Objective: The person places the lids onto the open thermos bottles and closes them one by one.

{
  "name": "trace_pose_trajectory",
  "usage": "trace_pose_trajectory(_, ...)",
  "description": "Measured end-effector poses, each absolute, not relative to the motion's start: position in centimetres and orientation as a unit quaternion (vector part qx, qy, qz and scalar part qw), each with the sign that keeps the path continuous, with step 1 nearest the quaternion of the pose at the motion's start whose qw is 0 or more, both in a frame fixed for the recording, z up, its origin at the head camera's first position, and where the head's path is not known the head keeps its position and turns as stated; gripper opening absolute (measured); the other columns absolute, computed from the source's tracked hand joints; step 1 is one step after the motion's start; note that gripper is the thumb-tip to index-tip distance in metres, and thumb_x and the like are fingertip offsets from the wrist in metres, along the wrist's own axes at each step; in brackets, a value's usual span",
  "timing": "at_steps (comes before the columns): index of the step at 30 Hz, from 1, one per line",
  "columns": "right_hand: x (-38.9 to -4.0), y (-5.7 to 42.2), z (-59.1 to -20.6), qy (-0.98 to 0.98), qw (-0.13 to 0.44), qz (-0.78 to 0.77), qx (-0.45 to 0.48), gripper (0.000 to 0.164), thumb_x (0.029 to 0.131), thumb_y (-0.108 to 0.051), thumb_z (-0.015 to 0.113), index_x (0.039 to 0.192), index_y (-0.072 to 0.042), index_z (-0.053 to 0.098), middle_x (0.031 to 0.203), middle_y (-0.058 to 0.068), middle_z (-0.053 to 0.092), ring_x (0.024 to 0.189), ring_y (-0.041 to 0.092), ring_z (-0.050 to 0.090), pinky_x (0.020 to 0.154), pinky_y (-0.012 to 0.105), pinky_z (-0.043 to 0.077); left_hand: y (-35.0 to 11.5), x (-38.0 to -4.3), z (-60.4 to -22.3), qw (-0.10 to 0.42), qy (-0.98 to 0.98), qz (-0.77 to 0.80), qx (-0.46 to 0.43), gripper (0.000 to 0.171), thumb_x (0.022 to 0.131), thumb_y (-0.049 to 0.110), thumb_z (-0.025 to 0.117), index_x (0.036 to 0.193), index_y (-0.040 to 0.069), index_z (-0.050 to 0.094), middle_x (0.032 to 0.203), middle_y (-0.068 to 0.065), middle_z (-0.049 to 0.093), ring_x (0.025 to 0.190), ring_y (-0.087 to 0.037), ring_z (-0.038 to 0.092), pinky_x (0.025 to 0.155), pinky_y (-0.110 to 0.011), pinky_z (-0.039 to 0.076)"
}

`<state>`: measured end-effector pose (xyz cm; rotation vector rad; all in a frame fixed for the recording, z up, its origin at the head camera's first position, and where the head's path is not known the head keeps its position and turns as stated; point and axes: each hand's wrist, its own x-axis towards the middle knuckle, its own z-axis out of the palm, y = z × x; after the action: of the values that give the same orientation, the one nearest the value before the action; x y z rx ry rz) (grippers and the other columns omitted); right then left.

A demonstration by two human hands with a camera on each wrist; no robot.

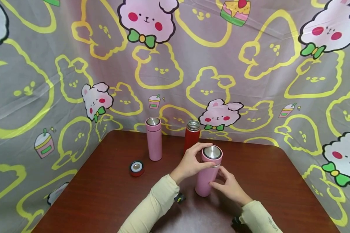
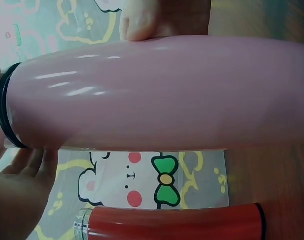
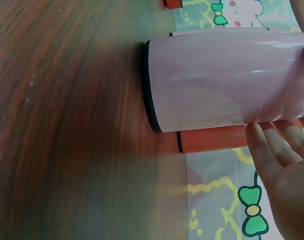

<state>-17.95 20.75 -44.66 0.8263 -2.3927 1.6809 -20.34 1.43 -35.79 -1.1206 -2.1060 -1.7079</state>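
A pink thermos stands upright near the middle of the table, between both hands. My left hand grips its steel-topped lid, thumb on the near side and fingers over the far rim. A thin silver line shows between lid and body. Lower down, my right hand holds the body from the right; in the right wrist view, its fingers lie along the pink wall. Behind the left hand is a red thermos without a lid, its steel threaded neck showing and its lower part hidden.
Farther left stands a second pink thermos with its lid on. In front of it a red and black lid lies with its inner side up. A patterned cloth hangs behind and beside the brown table.
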Motion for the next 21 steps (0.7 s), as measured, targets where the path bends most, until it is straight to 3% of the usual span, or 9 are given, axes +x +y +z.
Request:
trace_pose_trajectory(11,-18.2,20.9,-44.9,-0.777,0.041,0.570,0.263,0.049,0.076,-0.004,0.066,0.120,-0.005,0.044,0.106,0.012,0.058,0.095,0.020,0.056,0.079,0.038,0.045,1.2,-20.6,-36.0,0.049,-0.711,-0.601,-0.362,0.060,0.072,0.014,0.073,0.125,0.010,0.046,0.113,0.000,0.054,0.095,-0.008,0.053,0.077,-0.027,0.046)
trace_pose_trajectory(21,-18.3,20.9,-45.0,-0.774,0.045,0.567,0.279,0.048,0.077,-0.003,0.065,0.120,-0.004,0.043,0.107,0.014,0.057,0.096,0.019,0.056,0.079,0.036,0.046,0.9,-21.7,-36.2,-0.004,-0.690,-0.608,-0.393,0.057,0.075,0.012,0.068,0.126,0.007,0.044,0.117,0.001,0.051,0.101,-0.008,0.050,0.085,-0.030,0.042)
